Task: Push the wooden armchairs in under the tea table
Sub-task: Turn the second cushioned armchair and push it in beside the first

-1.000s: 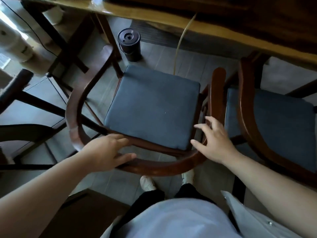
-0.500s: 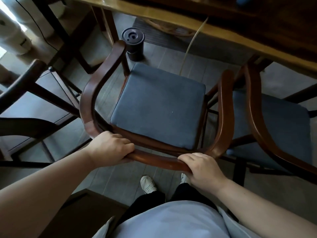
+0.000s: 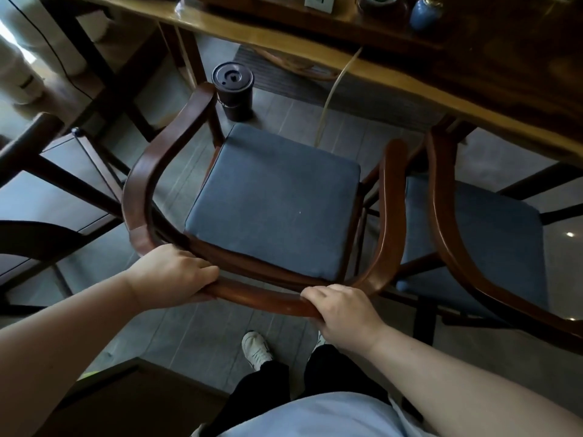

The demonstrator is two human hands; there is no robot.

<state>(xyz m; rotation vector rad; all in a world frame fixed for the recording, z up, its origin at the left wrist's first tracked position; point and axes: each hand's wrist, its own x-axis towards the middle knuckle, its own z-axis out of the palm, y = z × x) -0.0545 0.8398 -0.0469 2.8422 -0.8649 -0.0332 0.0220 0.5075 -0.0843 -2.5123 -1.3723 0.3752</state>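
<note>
— Both hands have closed onto the curved back rail since a second ago, when they only hovered at it; what has each got now?

— Left hand (image 3: 172, 274) is wrapped over the rear left bend of the dark wooden armchair with the blue-grey seat cushion (image 3: 274, 203), fingers (image 3: 202, 269) curled tight round the rail. Right hand (image 3: 342, 312) clamps the same rail further right, fingers (image 3: 318, 293) folded over its top.

— And where does that chair stand?

— On the grey plank floor (image 3: 195, 329), its seat wholly out in the open, its arm tips near the edge of the long yellow-brown wooden bench (image 3: 372, 77) but not under it.

— Anything beside it?

— A second wooden armchair with a blue cushion (image 3: 473, 234) just to the right, arms nearly touching, its front tucked under the bench edge. A dark round lidded canister (image 3: 233, 89) sits on the floor by the left arm tip. A blue ceramic jar (image 3: 426, 12) stands on the bench top. One white shoe (image 3: 255, 348) shows below the rail
</note>
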